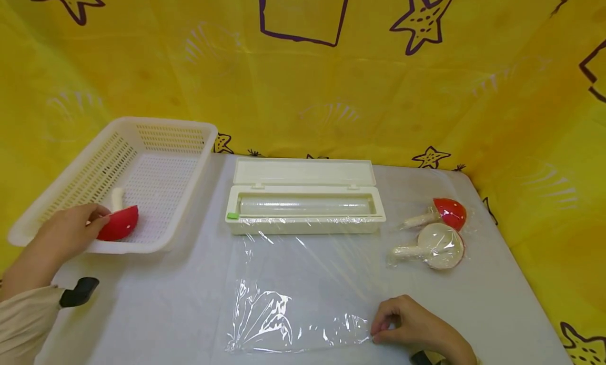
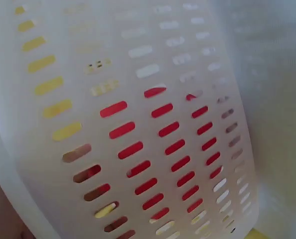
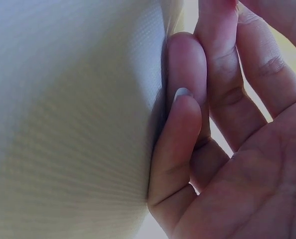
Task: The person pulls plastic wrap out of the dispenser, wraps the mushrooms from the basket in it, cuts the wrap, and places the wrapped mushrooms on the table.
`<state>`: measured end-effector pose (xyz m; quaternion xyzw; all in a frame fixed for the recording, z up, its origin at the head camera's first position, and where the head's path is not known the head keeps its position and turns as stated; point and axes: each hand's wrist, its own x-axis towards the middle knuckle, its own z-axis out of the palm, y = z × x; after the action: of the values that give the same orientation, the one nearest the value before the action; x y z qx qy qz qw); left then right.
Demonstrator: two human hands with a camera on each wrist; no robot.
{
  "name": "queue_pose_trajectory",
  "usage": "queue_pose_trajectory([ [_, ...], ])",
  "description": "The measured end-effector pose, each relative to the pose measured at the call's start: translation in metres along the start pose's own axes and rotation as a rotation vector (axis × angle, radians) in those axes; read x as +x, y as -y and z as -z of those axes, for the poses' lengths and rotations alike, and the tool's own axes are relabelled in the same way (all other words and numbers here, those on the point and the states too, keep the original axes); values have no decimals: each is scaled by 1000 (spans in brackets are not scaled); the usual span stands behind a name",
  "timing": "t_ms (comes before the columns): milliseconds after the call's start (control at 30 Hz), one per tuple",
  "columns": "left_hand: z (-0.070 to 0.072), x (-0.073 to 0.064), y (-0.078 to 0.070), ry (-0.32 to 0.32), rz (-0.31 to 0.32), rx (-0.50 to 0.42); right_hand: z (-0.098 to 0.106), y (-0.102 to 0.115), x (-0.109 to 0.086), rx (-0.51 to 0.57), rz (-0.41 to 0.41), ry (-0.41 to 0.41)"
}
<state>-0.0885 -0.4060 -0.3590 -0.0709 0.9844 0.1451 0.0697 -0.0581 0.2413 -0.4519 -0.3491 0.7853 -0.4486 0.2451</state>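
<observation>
At the front left corner of the white basket [image 1: 191,196], my left hand [image 1: 71,228] holds a toy mushroom [image 1: 119,224] by its red cap, thumb and fingers at the cap's edge. Its pale stem points toward the back. In the left wrist view, the cap's red shows through slots in the basket wall [image 2: 103,164]. My right hand [image 1: 412,325] pinches the front right corner of a sheet of cling film [image 1: 303,302] at the table. This film runs out from the roll [image 1: 303,205] in an open cream dispenser box [image 1: 303,226]. In the right wrist view, the fingers [image 3: 178,134] lie curled against the table.
Two more toy mushrooms wrapped in film lie at the right, one showing its red cap [image 1: 452,213], the other its pale underside [image 1: 441,245]. A green tab [image 1: 232,215] sits at the box's left end. A yellow patterned cloth [image 1: 303,91] hangs behind the white table [image 1: 156,307].
</observation>
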Motion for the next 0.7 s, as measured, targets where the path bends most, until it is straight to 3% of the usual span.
queue_pose_trajectory([
  [167,-3,1,-2,5,-81,-61,0,0,0,7,-1,2],
  [300,-3,-1,-5,21,-101,-75,0,1,0,15,-10,4],
  [567,-2,-7,-13,-205,-170,-116,0,2,0,31,-5,2],
  [700,1,-12,-21,-287,-170,-166,0,1,0,32,-11,6],
])
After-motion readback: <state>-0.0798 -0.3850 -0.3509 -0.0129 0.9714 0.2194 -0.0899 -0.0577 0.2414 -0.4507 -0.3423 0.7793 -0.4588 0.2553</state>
